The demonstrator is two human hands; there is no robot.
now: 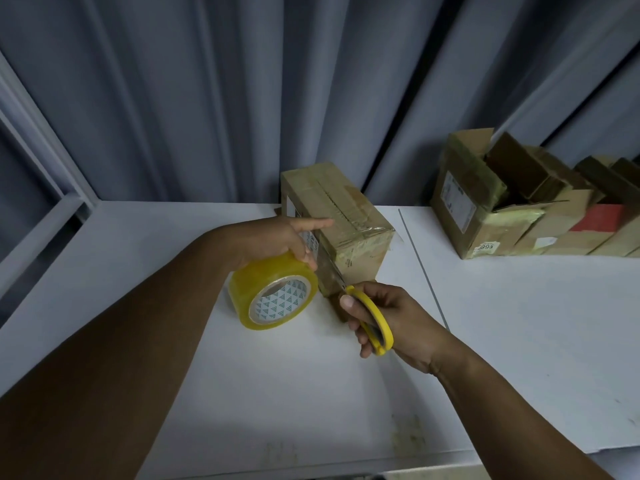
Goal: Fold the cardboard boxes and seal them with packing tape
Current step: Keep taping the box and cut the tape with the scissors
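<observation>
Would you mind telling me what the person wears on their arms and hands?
Nothing that shows. The left forearm and the right forearm are bare up to the frame edge, with no sleeve in view. The left hand and the right hand are ungloved, and no watch, bracelet or ring is visible.

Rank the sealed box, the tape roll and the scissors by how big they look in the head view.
Largest: sealed box, clearly.
Then tape roll and scissors: these look about alike. The blades are partly hidden and both sit nearer the camera than the box, so I won't rank them against each other.
</observation>
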